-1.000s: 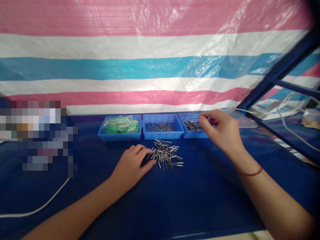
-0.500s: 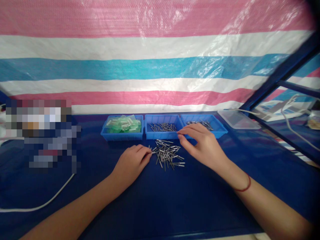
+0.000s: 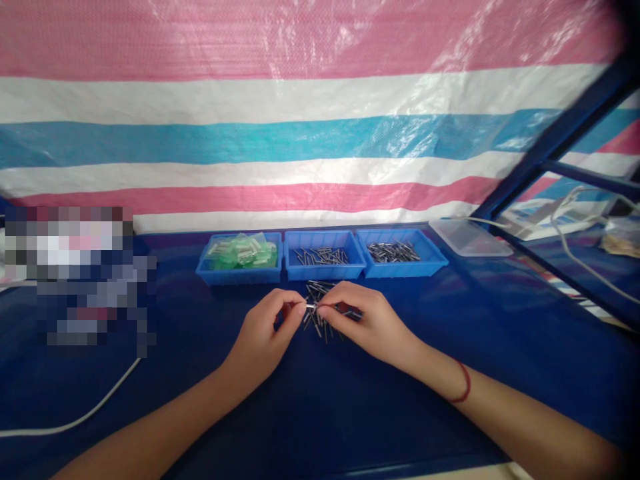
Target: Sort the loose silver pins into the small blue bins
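left hand (image 3: 264, 327) and right hand (image 3: 371, 319) close together, both in a tight pinch on one metal pin (image 3: 311, 306)

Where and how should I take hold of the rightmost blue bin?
Take the rightmost blue bin probably by its near rim's right end, from the front: that wall faces the camera, metal pins heap further left, and the middle bin crowds its left.
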`<state>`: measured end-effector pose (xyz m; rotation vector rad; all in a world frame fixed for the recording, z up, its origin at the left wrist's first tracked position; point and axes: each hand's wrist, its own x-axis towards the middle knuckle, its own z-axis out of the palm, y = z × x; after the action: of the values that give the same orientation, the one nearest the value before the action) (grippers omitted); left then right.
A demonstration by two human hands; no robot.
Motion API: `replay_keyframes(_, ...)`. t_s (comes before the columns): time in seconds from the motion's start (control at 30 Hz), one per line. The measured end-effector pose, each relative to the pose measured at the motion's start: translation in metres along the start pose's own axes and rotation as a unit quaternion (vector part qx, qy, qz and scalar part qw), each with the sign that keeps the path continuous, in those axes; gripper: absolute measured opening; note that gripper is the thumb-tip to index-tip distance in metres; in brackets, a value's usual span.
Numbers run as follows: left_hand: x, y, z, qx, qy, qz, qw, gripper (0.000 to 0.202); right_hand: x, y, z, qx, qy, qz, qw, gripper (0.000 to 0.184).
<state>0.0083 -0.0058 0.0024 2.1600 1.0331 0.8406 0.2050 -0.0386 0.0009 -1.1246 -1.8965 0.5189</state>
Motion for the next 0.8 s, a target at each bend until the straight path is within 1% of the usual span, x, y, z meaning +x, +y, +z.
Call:
replay_keyframes(0.07,0.0000,0.0002,0.0009,-0.006,-0.011,-0.002,1.000,0.013,0.0000,-0.0010,-0.0007,0.024,0.017,0.014,0.999,0.012)
replay_keyframes(0.17,0.0000,0.0005,0.0029,-0.003,-0.052,0.013,0.999,0.013,-0.0009,-0.0023,-0.0014,0.042,0.033,0.034,0.998,0.011)
replay_keyframes(0.27,-0.0005,0.0008,0.0053,-0.008,-0.095,0.041,0.995,0.015,-0.0024,-0.0043,0.0000,0.057,0.019,0.039,0.997,0.011)
replay_keyframes(0.37,-0.0011,0.0004,0.0065,-0.024,-0.113,0.065,0.991,0.020,-0.0033,-0.0060,0.0020,0.066,0.005,0.035,0.997,0.012)
replay_keyframes(0.53,-0.0017,-0.0004,0.0056,-0.029,-0.094,0.061,0.993,0.019,-0.0038,-0.0069,0.0033,0.057,0.028,0.056,0.996,0.015)
replay_keyframes(0.8,-0.0014,-0.0011,0.0039,-0.013,-0.032,0.048,0.998,0.011,-0.0033,-0.0076,0.0020,0.071,0.018,0.050,0.996,0.011)
